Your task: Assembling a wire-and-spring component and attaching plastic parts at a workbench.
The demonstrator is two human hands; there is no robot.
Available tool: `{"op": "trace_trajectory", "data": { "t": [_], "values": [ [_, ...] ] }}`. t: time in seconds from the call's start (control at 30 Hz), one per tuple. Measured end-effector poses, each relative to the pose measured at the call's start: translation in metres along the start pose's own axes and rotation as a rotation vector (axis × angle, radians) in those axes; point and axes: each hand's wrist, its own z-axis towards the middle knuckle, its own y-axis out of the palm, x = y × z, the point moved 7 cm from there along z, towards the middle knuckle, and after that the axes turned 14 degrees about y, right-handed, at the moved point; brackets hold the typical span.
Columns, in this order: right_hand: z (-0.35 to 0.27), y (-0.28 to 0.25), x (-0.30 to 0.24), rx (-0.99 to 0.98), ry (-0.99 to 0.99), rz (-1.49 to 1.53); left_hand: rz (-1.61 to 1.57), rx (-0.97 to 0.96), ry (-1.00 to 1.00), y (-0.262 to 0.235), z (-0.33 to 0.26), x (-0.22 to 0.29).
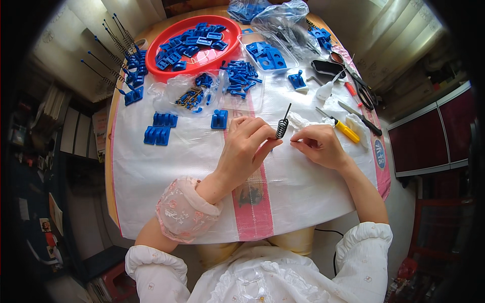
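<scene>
Over the middle of the table, my left hand [243, 145] pinches a black coil spring [282, 128] between thumb and fingertips. The spring stands roughly upright, its straight end pointing up. A small blue tip shows just beneath my left fingertips. Just right of the spring, my right hand [321, 146] has its thumb and forefinger pressed together; whatever is between them is too small to name. Left of my hands sit a blue plastic bracket [219, 119] and a further group of blue brackets [157, 135]. Crumpled white tissue [302, 120] lies behind my right hand.
A red basin [150, 56] of blue parts, a clear tray [291, 56] and a bag [174, 87] of small parts sit farther back. Assembled pieces with long springs [132, 96] line the back left. At right lie a yellow-handled screwdriver [347, 132], a knife [371, 125] and scissors [364, 93].
</scene>
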Motion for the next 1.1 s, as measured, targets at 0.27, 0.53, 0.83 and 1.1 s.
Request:
{"op": "trace_trajectory", "data": {
  "t": [0.27,0.53,0.83,1.1],
  "values": [
    [0.001,-0.003,-0.004,0.007,-0.009,-0.016,-0.037,0.026,0.092,-0.005,-0.003,0.007],
    [-0.003,-0.012,-0.012,0.115,-0.070,0.020,-0.001,0.033,0.087,-0.010,-0.002,0.008],
    [-0.010,-0.031,-0.019,0.338,-0.133,0.025,-0.392,0.238,-0.365,-0.008,-0.014,-0.021],
    [-0.011,-0.045,-0.015,0.439,-0.081,0.018,-0.611,0.414,-0.408,-0.012,-0.019,-0.024]
  ]
}}
